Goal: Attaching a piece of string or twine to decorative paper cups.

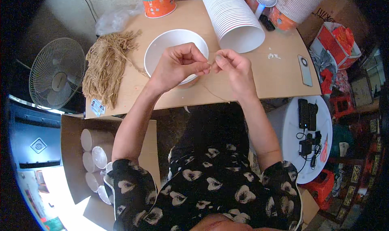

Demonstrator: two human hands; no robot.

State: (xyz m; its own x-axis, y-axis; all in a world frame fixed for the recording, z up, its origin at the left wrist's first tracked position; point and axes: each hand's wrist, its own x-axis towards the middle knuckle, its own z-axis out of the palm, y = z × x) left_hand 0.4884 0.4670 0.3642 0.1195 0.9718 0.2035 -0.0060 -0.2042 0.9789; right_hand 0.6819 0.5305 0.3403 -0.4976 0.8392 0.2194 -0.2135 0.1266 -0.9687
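My left hand (178,66) and my right hand (238,73) meet fingertip to fingertip above the table's front part. Each is closed in a pinch on a thin tan string (214,94), whose loose length trails down onto the tabletop. Just behind my left hand stands a white paper tub (162,44), its mouth facing up; my hand hides part of its rim and side. A thick bundle of tan strings (107,64) lies to the left, and a strand from it runs toward the tub.
A stack of nested white tubs (231,18) lies on its side at the back. An orange printed tub (159,4) stands behind. A phone (305,70) rests at the right. Left is a fan (56,75); below, a carton (150,150) with cups. Chargers and scissors (324,150) occupy a white stool (289,137).
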